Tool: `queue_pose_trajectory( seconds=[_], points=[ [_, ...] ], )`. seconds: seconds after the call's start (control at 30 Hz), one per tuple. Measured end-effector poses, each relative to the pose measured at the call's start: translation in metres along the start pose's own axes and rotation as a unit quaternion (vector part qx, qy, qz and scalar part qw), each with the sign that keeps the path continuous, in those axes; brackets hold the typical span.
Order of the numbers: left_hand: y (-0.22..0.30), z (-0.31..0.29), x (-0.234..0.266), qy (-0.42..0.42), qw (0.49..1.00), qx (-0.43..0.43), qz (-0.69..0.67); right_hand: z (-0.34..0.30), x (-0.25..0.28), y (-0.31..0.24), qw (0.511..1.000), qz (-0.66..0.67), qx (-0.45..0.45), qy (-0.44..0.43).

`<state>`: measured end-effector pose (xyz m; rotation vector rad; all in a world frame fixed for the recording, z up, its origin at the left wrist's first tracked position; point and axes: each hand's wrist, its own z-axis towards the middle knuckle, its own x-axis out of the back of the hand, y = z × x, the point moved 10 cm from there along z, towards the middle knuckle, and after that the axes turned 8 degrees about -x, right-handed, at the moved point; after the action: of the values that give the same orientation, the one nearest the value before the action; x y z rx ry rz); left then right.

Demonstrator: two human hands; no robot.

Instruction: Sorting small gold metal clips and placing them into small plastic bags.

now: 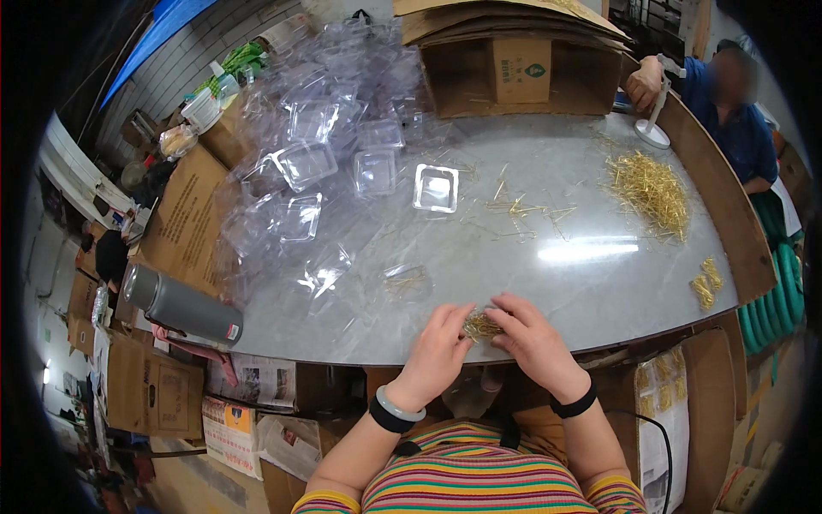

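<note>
At the table's front edge, my left hand (438, 349) and my right hand (538, 344) close around a small bundle of thin gold-coloured wire pieces (481, 325). The fingers of both hands press on it from either side and partly cover it. Just beyond my left hand lies a transparent plastic tray (404, 281) with a few wire pieces in it. A large heap of the same gold wire (648, 195) rests at the right of the table. Two small gold bunches (706, 283) sit near the right edge.
Transparent plastic trays (312, 163) pile up on the left. Loose wires (518, 208) are scattered mid-table, beside a single tray (436, 188). A grey bottle (184, 304) lies at the left edge. An open cardboard box (441, 81) stands behind; across the right cardboard wall (719, 171) sits another person (728, 120).
</note>
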<state>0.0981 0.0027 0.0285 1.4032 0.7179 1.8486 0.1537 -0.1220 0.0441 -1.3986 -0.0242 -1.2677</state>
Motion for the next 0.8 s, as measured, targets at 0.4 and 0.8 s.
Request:
queue_pose_trajectory(
  seconds=[0.4, 0.8],
  points=[
    [0.025, 0.008, -0.048, -0.07, 0.966, -0.164, 0.189, -0.036, -0.003, 0.009, 0.97, 0.083, -0.137, 0.185],
    [0.021, 0.006, -0.041, -0.021, 0.972, -0.153, 0.178, -0.008, -0.014, 0.03, 0.933, 0.318, -0.132, 0.1]
  ],
)
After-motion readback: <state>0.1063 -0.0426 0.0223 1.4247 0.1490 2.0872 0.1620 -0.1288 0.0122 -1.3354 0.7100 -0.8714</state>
